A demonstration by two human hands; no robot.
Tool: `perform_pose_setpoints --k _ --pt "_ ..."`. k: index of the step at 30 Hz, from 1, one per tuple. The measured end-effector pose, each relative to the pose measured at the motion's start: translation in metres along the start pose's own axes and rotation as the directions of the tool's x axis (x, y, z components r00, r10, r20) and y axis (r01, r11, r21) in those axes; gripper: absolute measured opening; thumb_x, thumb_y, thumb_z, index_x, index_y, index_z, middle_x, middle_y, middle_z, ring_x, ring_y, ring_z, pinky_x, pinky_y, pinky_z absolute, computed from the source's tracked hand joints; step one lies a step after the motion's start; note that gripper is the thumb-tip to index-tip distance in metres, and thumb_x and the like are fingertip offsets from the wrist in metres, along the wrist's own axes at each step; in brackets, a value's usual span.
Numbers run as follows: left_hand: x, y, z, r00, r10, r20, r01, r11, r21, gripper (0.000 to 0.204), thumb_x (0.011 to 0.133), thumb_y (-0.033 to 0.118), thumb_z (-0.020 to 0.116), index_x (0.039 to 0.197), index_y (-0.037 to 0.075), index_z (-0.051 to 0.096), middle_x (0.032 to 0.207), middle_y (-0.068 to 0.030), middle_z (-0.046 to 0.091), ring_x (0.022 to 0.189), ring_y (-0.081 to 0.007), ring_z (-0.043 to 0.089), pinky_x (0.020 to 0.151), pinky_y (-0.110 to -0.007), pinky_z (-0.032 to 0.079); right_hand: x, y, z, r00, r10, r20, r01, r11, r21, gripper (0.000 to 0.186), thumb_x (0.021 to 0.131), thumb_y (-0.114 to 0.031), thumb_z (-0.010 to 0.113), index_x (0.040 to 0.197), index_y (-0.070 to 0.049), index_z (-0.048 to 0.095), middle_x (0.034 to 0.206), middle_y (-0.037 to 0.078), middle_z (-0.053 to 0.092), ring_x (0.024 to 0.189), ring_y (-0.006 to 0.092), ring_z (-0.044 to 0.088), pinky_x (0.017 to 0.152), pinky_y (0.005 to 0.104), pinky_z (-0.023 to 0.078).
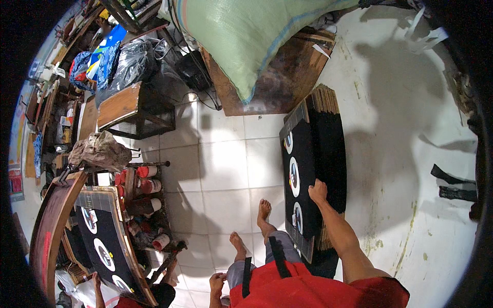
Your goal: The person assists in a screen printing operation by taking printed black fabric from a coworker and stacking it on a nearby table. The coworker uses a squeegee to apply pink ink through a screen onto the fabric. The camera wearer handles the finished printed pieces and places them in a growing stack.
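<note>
Darkness from the round lens rim cuts off the corners, and the red apron hides most of the person's body. Small things on the crowded shelves far left of the black stack are too tiny to make out. The black stack lies on the white tile floor, with brown cardboard edges showing at its far end. Round white labels with dark pictures sit in a row along its left side. Above it rests a big pale green sack. The right hand lies on top of the stack near its close end, fingers curled, touching the black sheet. The left hand hangs low beside the apron; I cannot tell how open it is.
</note>
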State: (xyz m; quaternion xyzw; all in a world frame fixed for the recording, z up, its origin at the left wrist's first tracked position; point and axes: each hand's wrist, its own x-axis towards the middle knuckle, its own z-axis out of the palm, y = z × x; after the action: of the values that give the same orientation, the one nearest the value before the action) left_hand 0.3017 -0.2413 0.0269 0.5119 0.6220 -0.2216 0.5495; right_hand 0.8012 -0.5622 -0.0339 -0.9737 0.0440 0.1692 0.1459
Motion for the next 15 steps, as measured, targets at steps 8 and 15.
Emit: perform_pose_setpoints --k 8,15 --pt "-0.011 -0.026 -0.018 0.990 -0.122 -0.075 0.119 0.992 -0.050 0.015 0.079 0.016 0.058 0.088 0.004 0.059 0.070 -0.0030 0.061 0.061 -0.0141 0.059 0.054 -0.026 0.042 0.076 0.000 0.013 0.997 0.074 -0.036 -0.078 0.988 -0.133 0.029 0.068 -0.022 0.066 0.086 0.001 0.060 0.089 0.022 0.061 0.085 0.0358 0.060 0.077 0.0428 0.049" --pt "-0.008 -0.031 -0.014 0.980 -0.178 -0.087 0.172 0.983 -0.067 0.011 0.080 0.014 0.058 0.087 0.006 0.059 0.071 -0.0047 0.062 0.063 -0.0148 0.060 0.053 -0.026 0.042 0.096 0.007 0.023 0.992 0.111 -0.063 -0.123 0.968 -0.218 0.042 0.064 -0.031 0.075 0.091 -0.003 0.060 0.089 0.017 0.063 0.085 0.0310 0.062 0.076 0.0403 0.050"
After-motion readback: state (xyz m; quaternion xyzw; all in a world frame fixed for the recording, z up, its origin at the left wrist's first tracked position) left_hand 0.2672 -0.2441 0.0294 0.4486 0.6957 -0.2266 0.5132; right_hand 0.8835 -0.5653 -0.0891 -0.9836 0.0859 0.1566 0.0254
